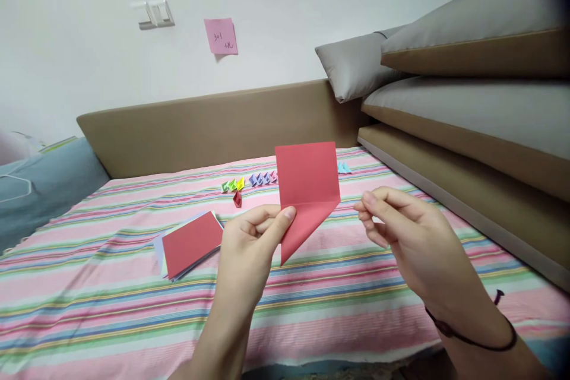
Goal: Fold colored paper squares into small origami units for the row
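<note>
My left hand [252,243] pinches a partly folded red paper sheet [307,190] at its left edge and holds it upright above the bed. The sheet's lower corner is folded into a point. My right hand [401,231] hovers just right of the sheet, fingers loosely curled, touching nothing. A black cord sits on that wrist. On the striped bedsheet [111,297] lies a stack of coloured paper [189,244] with a red sheet on top, left of my left hand.
A row of small folded paper pieces, green, yellow and purple [249,181], lies behind the sheet, with a small red one [237,198] in front and a light blue one [342,167]. Stacked cushions [467,101] rise at right. A pink note [221,35] hangs on the wall.
</note>
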The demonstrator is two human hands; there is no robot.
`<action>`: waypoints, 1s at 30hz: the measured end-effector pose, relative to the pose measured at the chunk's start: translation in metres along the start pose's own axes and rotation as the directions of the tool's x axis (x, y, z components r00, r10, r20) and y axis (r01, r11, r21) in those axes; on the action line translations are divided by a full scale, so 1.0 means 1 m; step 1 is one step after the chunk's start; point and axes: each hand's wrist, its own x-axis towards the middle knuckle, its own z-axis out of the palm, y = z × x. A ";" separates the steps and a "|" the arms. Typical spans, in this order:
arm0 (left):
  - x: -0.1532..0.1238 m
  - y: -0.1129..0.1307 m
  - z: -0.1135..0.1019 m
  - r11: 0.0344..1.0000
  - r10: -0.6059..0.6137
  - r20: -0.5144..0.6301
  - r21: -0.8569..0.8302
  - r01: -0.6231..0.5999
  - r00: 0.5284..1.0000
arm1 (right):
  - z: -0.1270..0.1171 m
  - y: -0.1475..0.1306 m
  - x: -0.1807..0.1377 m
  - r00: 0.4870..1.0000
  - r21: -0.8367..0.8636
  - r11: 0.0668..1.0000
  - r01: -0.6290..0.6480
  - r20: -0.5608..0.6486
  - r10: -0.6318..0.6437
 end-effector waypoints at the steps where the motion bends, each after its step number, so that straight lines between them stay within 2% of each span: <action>1: 0.000 0.000 0.000 1.000 0.003 -0.006 -0.007 -0.003 1.000 | 0.000 0.000 0.000 1.000 -0.018 1.000 0.007 -0.012 -0.007; 7: -0.002 -0.003 0.005 0.999 0.029 0.087 0.011 -0.030 0.996 | 0.014 0.005 -0.008 0.975 -0.204 0.978 -0.049 0.202 0.091; 16: -0.006 -0.002 0.010 0.999 -0.038 0.168 -0.018 0.042 0.985 | 0.013 0.009 -0.010 0.980 -0.309 0.938 0.157 0.164 -0.110; 20: -0.003 -0.001 0.005 0.997 -0.073 0.250 0.005 0.074 0.965 | 0.007 0.006 -0.008 0.965 -0.328 0.930 0.169 0.249 -0.087; 24: -0.001 0.001 0.002 0.995 -0.088 0.340 -0.019 0.101 0.936 | 0.001 0.007 -0.003 0.942 -0.275 0.953 0.129 0.334 -0.031; 27: -0.002 0.000 0.006 0.991 -0.069 0.312 -0.091 0.102 0.948 | 0.001 0.010 0.001 0.950 -0.213 0.974 0.082 0.312 -0.012; 30: -0.002 -0.004 0.010 0.986 -0.023 0.187 -0.158 0.053 0.982 | 0.004 0.013 0.002 0.940 -0.191 0.980 0.058 0.340 0.010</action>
